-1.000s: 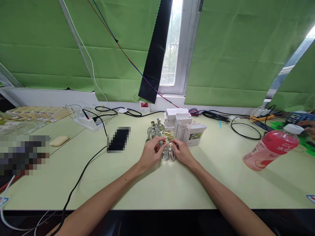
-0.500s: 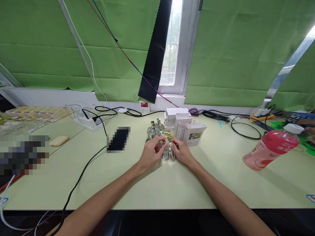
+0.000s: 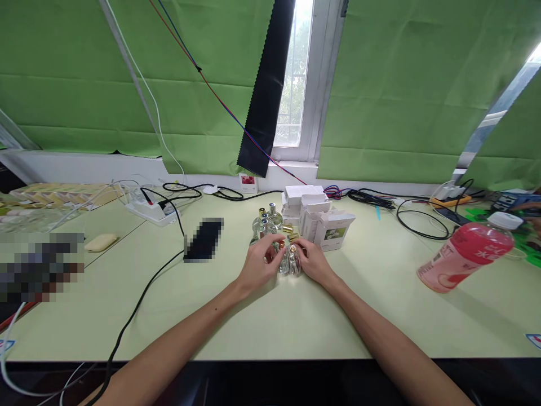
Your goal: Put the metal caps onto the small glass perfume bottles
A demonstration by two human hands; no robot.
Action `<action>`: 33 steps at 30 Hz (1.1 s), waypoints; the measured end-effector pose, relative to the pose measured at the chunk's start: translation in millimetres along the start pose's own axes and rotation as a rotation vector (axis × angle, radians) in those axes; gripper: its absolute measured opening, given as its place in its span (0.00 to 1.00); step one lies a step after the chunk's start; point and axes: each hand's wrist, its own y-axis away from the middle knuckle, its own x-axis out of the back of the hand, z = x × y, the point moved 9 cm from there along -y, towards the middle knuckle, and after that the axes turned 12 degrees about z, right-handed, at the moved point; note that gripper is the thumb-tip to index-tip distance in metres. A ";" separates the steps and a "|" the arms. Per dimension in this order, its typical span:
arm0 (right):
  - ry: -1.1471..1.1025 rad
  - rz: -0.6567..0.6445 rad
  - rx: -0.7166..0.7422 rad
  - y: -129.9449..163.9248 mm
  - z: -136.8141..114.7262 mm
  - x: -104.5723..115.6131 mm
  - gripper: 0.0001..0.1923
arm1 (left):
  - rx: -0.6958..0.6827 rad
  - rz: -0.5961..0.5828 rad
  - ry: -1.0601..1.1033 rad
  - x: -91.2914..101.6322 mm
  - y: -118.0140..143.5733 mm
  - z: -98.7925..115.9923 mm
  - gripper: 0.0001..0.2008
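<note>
Nothing has shifted since earlier: left hand [image 3: 258,260] and right hand [image 3: 311,260] cup two small glass perfume bottles [image 3: 289,260] between curled fingers; best kept upright, gripped low.

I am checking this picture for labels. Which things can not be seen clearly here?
Head view only:
- Small glass bottles: partly covered by left hand and right hand; the grip is unclear.
- Dark flat thing: pixelated.
- Table's left edge: pixelated.
- Pink bottle: label print too small.
</note>
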 end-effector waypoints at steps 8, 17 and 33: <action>0.004 -0.002 -0.009 0.3 -0.1 0.0 0.13 | -0.016 0.002 -0.007 -0.4 0.0 0.0 0.11; -0.012 -0.004 -0.023 1.4 -0.5 0.5 0.14 | 0.009 -0.016 -0.003 -1.3 0.6 -1.0 0.13; -0.013 0.023 -0.056 3.8 -5.8 2.1 0.14 | 0.141 -0.200 -0.004 -16.2 7.6 -8.4 0.25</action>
